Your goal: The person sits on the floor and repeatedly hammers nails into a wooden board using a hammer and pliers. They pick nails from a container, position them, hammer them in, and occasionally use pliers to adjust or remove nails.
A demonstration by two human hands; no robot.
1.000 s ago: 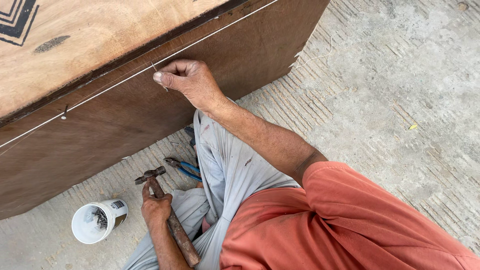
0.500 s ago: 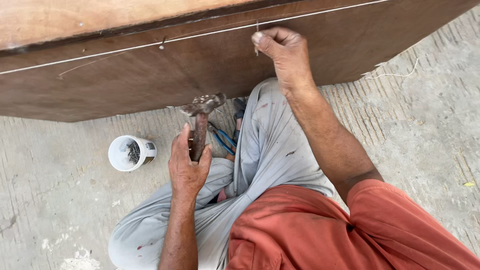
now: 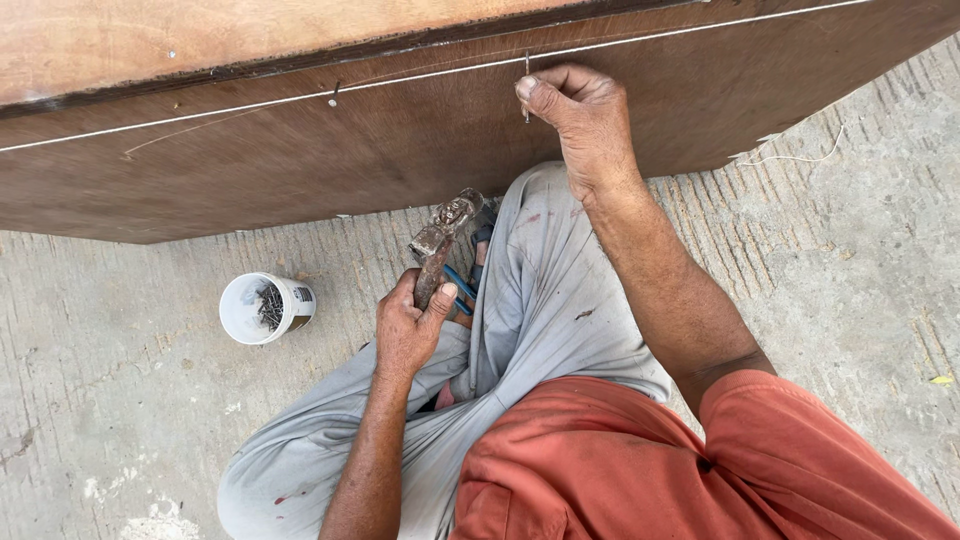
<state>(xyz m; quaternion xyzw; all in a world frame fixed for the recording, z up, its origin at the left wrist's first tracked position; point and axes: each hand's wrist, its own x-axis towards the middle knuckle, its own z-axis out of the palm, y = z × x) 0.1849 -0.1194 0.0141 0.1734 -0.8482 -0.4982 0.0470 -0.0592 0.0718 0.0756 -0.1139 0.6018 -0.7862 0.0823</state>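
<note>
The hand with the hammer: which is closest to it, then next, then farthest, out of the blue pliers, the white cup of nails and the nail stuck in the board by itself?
From the left hand, which grips the hammer:
1. Blue pliers, right beside it on the ground by the knee.
2. White cup of nails, off to its left on the concrete.
3. Lone nail, up on the wooden board's white line.
</note>
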